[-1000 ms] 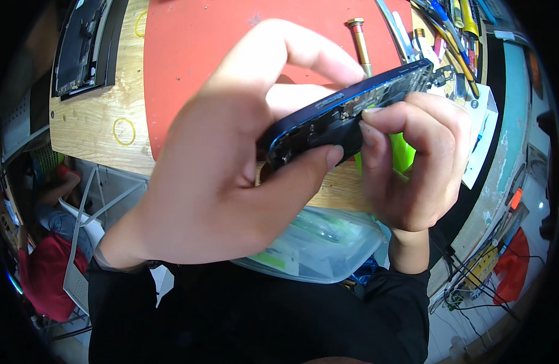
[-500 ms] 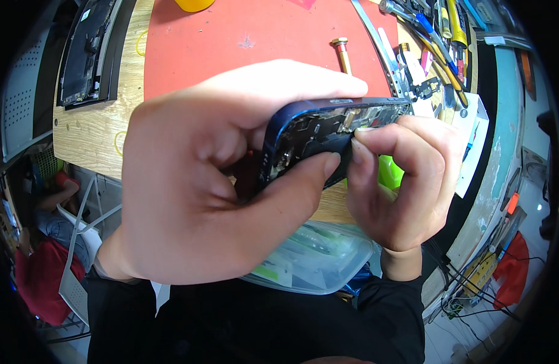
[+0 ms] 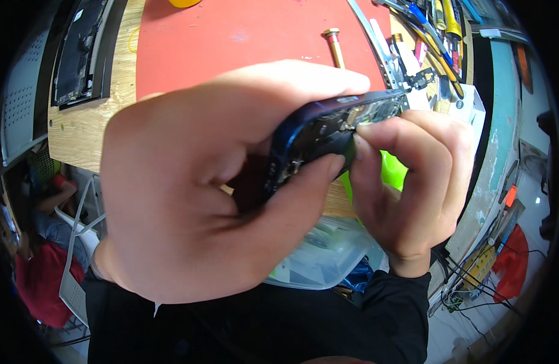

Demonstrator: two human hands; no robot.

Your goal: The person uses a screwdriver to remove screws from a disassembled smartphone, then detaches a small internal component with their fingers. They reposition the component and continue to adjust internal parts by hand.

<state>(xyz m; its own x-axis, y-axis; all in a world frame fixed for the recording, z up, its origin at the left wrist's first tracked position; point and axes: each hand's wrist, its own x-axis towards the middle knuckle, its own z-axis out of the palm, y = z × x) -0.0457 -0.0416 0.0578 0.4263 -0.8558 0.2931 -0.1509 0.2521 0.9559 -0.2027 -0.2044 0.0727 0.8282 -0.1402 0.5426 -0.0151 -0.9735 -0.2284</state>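
Note:
My left hand (image 3: 176,194) is wrapped round an opened phone (image 3: 328,128) with a dark blue frame. Its bare inside, with dark panels and metal parts, faces me at a steep slant. The left thumb presses on the lower part of the inside, while the forefinger lies along the upper edge. At the middle of the phone's inside, the thumb and forefinger of my right hand (image 3: 419,170) are pinched together. Whatever lies between those fingertips is too small or hidden to name. The right hand's other fingers are curled behind.
Beyond the hands lies a red mat (image 3: 243,42) with a brass bolt-like piece (image 3: 334,48). Pens and tools (image 3: 440,51) crowd the right, near a small black part (image 3: 420,79). A clear plastic box (image 3: 316,273) sits below the phone. Left stands a dark device panel (image 3: 79,57).
The phone has tilted slightly, showing its inside more edge-on. My left hand has come a little nearer and lower. My right fingertips stay pinched at the same part of the phone.

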